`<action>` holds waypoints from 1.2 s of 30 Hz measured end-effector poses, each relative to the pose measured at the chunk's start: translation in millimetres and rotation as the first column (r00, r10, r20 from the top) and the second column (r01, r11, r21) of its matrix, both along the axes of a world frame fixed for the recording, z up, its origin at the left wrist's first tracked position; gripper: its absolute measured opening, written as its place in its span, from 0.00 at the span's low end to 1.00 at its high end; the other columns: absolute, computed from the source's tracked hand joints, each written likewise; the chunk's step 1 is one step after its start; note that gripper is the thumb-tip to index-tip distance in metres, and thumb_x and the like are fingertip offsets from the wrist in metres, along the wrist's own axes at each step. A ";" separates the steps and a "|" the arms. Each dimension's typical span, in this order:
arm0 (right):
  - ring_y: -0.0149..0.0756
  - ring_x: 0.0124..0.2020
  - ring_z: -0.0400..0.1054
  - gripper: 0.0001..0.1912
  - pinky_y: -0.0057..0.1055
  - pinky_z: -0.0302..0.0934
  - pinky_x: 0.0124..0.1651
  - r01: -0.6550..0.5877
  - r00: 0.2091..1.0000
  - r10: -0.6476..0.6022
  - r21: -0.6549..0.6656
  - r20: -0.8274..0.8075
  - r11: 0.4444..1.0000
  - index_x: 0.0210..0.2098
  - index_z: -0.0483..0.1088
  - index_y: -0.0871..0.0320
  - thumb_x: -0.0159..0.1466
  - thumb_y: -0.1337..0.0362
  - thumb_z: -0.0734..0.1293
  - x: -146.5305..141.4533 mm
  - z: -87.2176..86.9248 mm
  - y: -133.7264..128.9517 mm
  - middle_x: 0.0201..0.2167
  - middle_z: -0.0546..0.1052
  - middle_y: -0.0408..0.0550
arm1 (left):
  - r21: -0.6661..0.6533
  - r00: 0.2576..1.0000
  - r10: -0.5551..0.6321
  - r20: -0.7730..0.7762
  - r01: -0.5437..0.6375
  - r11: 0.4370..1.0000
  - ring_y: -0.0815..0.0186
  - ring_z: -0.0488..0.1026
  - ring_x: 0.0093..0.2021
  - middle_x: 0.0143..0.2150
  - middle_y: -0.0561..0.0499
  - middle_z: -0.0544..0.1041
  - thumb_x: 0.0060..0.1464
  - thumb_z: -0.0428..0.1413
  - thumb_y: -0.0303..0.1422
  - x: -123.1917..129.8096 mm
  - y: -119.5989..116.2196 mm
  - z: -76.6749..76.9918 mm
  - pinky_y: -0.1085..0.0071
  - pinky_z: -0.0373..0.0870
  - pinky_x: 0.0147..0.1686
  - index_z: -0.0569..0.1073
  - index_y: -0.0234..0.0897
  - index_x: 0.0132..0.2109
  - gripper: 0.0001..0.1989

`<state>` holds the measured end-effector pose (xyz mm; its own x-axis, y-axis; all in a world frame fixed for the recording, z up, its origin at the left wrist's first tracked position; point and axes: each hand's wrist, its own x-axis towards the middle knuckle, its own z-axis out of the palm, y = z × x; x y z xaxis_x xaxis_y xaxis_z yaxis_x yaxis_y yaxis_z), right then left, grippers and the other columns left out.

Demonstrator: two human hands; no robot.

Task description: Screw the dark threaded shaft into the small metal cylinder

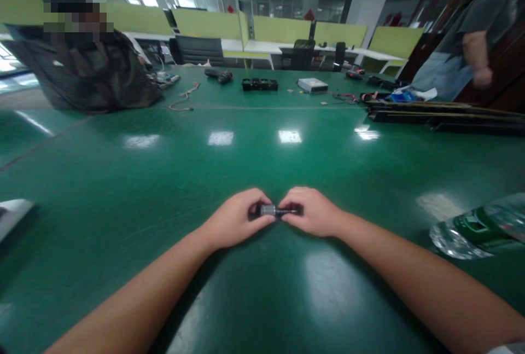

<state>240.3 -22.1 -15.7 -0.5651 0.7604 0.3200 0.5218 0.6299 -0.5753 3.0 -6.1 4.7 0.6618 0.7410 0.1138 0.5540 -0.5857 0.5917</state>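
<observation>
A small cylindrical device point(268, 210), black with a silver-grey band and a thinner dark section at its right end, lies between my hands just above or on the green table point(254, 162). My left hand point(235, 220) is closed around its thicker left part, thumb and fingers on either side. The thinner right end is pinched by my right hand point(311, 213). The fingertips of both hands nearly meet near the middle. Its exact kind is too small to make out, and parts of both ends are hidden by my fingers.
A clear plastic bottle with a green label point(478, 228) lies at the right. A white object point(16, 214) sits at the left edge. Farther back are a large dark bag point(98, 75), a black module point(260, 85), a silver box point(312, 85) and dark strips point(447, 116). A person point(455, 53) stands behind, right.
</observation>
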 end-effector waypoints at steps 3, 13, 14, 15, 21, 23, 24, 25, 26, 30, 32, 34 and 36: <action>0.33 0.34 0.68 0.05 0.30 0.59 0.40 0.003 1.000 -0.003 -0.009 0.001 1.000 0.38 0.76 0.58 0.60 0.68 0.71 0.3 0.5 -0.3 0.31 0.76 0.45 | 0.006 1.000 -0.003 -0.001 0.003 1.000 0.65 0.70 0.34 0.35 0.52 0.74 0.59 0.58 0.41 -0.4 0.2 -0.2 0.70 0.64 0.33 0.75 0.39 0.44 0.11; 0.33 0.34 0.68 0.04 0.29 0.59 0.39 0.005 1.000 -0.005 -0.008 0.001 1.000 0.36 0.76 0.59 0.60 0.68 0.71 1.4 1.8 0.0 0.31 0.76 0.45 | 0.006 1.000 0.000 0.001 0.000 1.000 0.65 0.70 0.33 0.35 0.52 0.74 0.59 0.58 0.41 0.1 0.0 0.6 0.71 0.64 0.33 0.75 0.38 0.43 0.11; 0.33 0.34 0.68 0.04 0.29 0.59 0.38 0.003 1.000 -0.003 -0.007 0.001 1.000 0.36 0.76 0.59 0.60 0.68 0.71 1.5 1.5 0.0 0.31 0.76 0.45 | 0.003 1.000 0.002 0.001 -0.002 1.000 0.65 0.70 0.33 0.35 0.52 0.74 0.59 0.58 0.41 0.2 -0.1 0.8 0.71 0.64 0.33 0.75 0.38 0.43 0.11; 0.33 0.34 0.68 0.04 0.29 0.59 0.38 0.002 1.000 -0.002 -0.006 -0.001 1.000 0.36 0.76 0.59 0.60 0.68 0.71 1.6 1.3 0.0 0.31 0.76 0.45 | 0.000 1.000 0.004 0.001 -0.004 1.000 0.65 0.70 0.33 0.35 0.52 0.74 0.59 0.58 0.41 0.4 -0.2 1.0 0.71 0.64 0.33 0.75 0.38 0.43 0.11; 0.33 0.33 0.68 0.04 0.29 0.60 0.38 0.002 1.000 -0.002 -0.007 -0.008 1.000 0.36 0.76 0.59 0.59 0.69 0.71 2.4 2.3 -0.3 0.30 0.76 0.45 | -0.001 1.000 -0.001 0.006 0.001 1.000 0.65 0.71 0.34 0.35 0.52 0.74 0.59 0.58 0.40 0.0 0.0 1.2 0.71 0.64 0.33 0.75 0.38 0.43 0.11; 0.33 0.34 0.68 0.04 0.29 0.60 0.38 0.002 1.000 -0.002 -0.013 -0.003 1.000 0.36 0.76 0.59 0.59 0.69 0.71 3.3 2.7 -0.1 0.31 0.76 0.46 | -0.002 1.000 -0.002 0.010 0.002 1.000 0.65 0.70 0.34 0.35 0.52 0.74 0.59 0.58 0.40 -0.1 0.0 0.8 0.71 0.65 0.33 0.75 0.39 0.43 0.11; 0.33 0.34 0.68 0.05 0.29 0.60 0.38 0.003 1.000 -0.003 -0.015 0.000 1.000 0.36 0.76 0.59 0.59 0.69 0.71 3.8 2.8 0.0 0.31 0.76 0.46 | -0.002 1.000 -0.001 0.010 0.001 1.000 0.65 0.70 0.34 0.35 0.52 0.74 0.59 0.58 0.40 -0.1 0.0 0.6 0.71 0.65 0.33 0.75 0.39 0.43 0.10; 0.33 0.34 0.68 0.05 0.29 0.60 0.38 0.004 1.000 -0.004 -0.017 0.003 1.000 0.36 0.76 0.59 0.59 0.69 0.71 4.2 2.9 0.1 0.31 0.76 0.46 | -0.002 1.000 -0.001 0.010 0.001 1.000 0.65 0.70 0.34 0.35 0.52 0.74 0.59 0.58 0.40 -0.1 0.0 0.4 0.71 0.65 0.33 0.75 0.39 0.43 0.10; 0.33 0.33 0.68 0.05 0.29 0.60 0.38 0.006 1.000 -0.006 -0.017 0.005 1.000 0.36 0.76 0.59 0.59 0.69 0.71 4.5 3.1 0.1 0.31 0.76 0.46 | -0.002 1.000 0.000 0.010 0.000 1.000 0.65 0.70 0.33 0.35 0.52 0.74 0.59 0.58 0.40 0.0 -0.1 0.2 0.71 0.65 0.33 0.75 0.39 0.43 0.10; 0.33 0.33 0.68 0.05 0.28 0.60 0.38 0.006 1.000 -0.006 -0.027 0.012 1.000 0.36 0.76 0.59 0.59 0.69 0.71 5.1 4.9 -0.5 0.31 0.76 0.46 | 0.006 1.000 0.000 0.010 0.000 1.000 0.65 0.71 0.34 0.35 0.52 0.74 0.59 0.58 0.40 0.5 -0.2 -0.1 0.70 0.65 0.33 0.75 0.39 0.43 0.10; 0.33 0.34 0.68 0.05 0.29 0.60 0.38 0.005 1.000 -0.005 -0.035 0.019 0.999 0.36 0.76 0.59 0.59 0.69 0.71 5.2 6.3 -0.9 0.31 0.76 0.46 | 0.012 1.000 -0.003 0.010 0.003 1.000 0.65 0.71 0.34 0.35 0.52 0.74 0.59 0.58 0.40 0.6 -0.3 0.0 0.70 0.65 0.34 0.74 0.39 0.43 0.10; 0.34 0.34 0.69 0.05 0.29 0.61 0.39 0.004 1.000 -0.003 -0.041 0.024 0.999 0.36 0.76 0.59 0.59 0.69 0.71 5.5 7.4 -1.0 0.31 0.76 0.46 | 0.015 1.000 -0.004 0.010 0.004 1.000 0.65 0.71 0.34 0.35 0.52 0.75 0.59 0.58 0.40 0.6 -0.4 0.2 0.70 0.65 0.34 0.74 0.38 0.43 0.10; 0.34 0.34 0.69 0.05 0.29 0.61 0.39 0.002 1.000 -0.001 -0.044 0.027 0.999 0.36 0.76 0.59 0.59 0.69 0.71 5.9 8.0 -1.0 0.32 0.77 0.46 | 0.014 1.000 -0.001 0.009 0.001 1.000 0.65 0.71 0.33 0.35 0.52 0.74 0.58 0.58 0.40 0.6 -0.6 0.5 0.70 0.65 0.33 0.74 0.39 0.43 0.10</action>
<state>246.2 -23.0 -7.8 -0.5718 0.7745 0.2707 0.5386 0.6033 -0.5882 3.6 -6.7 5.2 0.6617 0.7385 0.1300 0.5479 -0.5945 0.5886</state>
